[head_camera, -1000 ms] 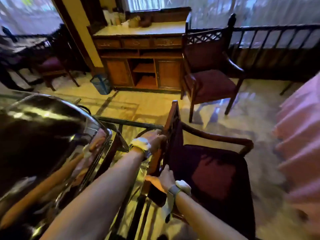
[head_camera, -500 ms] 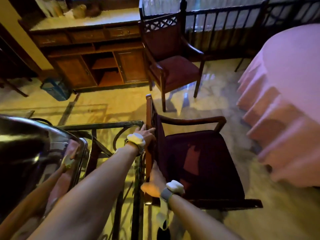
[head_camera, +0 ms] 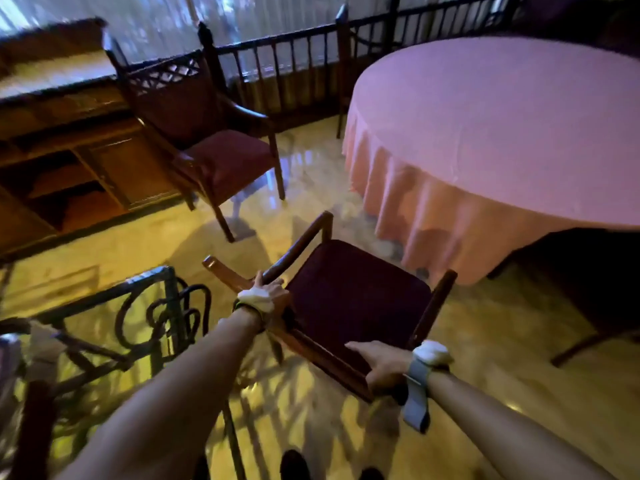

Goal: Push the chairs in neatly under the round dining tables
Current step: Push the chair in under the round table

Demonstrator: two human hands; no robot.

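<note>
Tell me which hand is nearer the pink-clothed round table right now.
Right. The right hand grips the chair back at its end on the round table's side. The left hand holds the chair's far armrest end, further from the table.

Glossy yellowish marble floor (head_camera: 131,244) is reflecting light. Dark wooden sideboard (head_camera: 69,161) with open shelves is standing at left. Dark baluster railing (head_camera: 294,64) is running along the back, sheer curtains (head_camera: 242,15) glowing behind it. Glass-topped wrought-iron stand (head_camera: 138,306) is sitting lower left.
</note>
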